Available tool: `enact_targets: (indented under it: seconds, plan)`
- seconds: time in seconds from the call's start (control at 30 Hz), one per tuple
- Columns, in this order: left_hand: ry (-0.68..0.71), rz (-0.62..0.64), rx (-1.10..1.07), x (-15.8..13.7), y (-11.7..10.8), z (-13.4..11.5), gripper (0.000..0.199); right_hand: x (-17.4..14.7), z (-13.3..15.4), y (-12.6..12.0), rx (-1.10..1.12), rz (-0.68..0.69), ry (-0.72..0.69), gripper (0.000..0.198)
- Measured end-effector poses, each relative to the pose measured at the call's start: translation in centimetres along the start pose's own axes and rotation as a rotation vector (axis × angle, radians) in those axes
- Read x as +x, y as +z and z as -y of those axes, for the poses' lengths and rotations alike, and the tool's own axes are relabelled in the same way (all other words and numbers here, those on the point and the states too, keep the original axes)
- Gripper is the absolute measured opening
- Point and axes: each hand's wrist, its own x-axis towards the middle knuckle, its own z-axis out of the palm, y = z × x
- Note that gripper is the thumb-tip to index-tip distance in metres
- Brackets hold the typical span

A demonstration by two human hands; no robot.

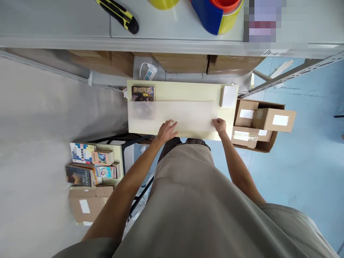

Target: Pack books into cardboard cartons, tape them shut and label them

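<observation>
A long, thin translucent sheet (188, 113) lies across the cream table board (185, 91) in front of me. My left hand (167, 131) rests on the sheet's near part, fingers spread and open. At the sheet's right end, my right hand (219, 125) is closed, pinching its edge. On the board's left side is a book with a dark illustrated cover (143, 94); the sheet veils its lower part. A small white block, perhaps a stack of labels or cards (228, 96), sits at the board's right.
Above the board, a grey shelf (172, 41) carries a yellow-black utility knife (119, 15) and tape rolls (215, 16). Cardboard boxes (180, 62) and a power strip (149, 71) are behind. Several books (83, 175) stand lower left; an open carton (268, 145) is at right.
</observation>
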Motion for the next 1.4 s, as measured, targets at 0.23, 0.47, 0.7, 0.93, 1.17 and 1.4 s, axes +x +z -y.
enact_targets:
  seconds: [0.23, 0.47, 0.7, 0.93, 1.17, 1.4]
  plan:
    - [-0.329, -0.146, -0.058, -1.0, -0.6, 9.6, 0.086, -0.3, -0.7, 1.2, -0.095, -0.046, 0.029, 0.017]
    - [-0.304, -0.170, -0.134, -0.2, 1.2, 14.9, 0.094, -2.8, -0.4, 3.9, -0.316, -0.328, -0.017, 0.040]
    - [-0.206, -0.256, -0.295, -0.1, 3.2, 16.5, 0.085, -6.3, 6.8, 14.6, -0.322, 0.032, -0.153, 0.012]
    - [-0.027, -0.312, -0.504, 0.3, 1.9, 21.3, 0.053, -7.7, 17.6, 31.3, -0.483, 0.354, -0.319, 0.015]
    - [-0.203, -0.561, -0.644, 6.7, -3.5, 27.7, 0.063, -8.2, 19.6, 36.3, -0.646, 0.227, -0.028, 0.022]
    - [-0.475, -0.425, -0.647, 13.8, -7.2, 31.6, 0.095, -7.5, 18.9, 36.6, -0.650, 0.228, -0.008, 0.027]
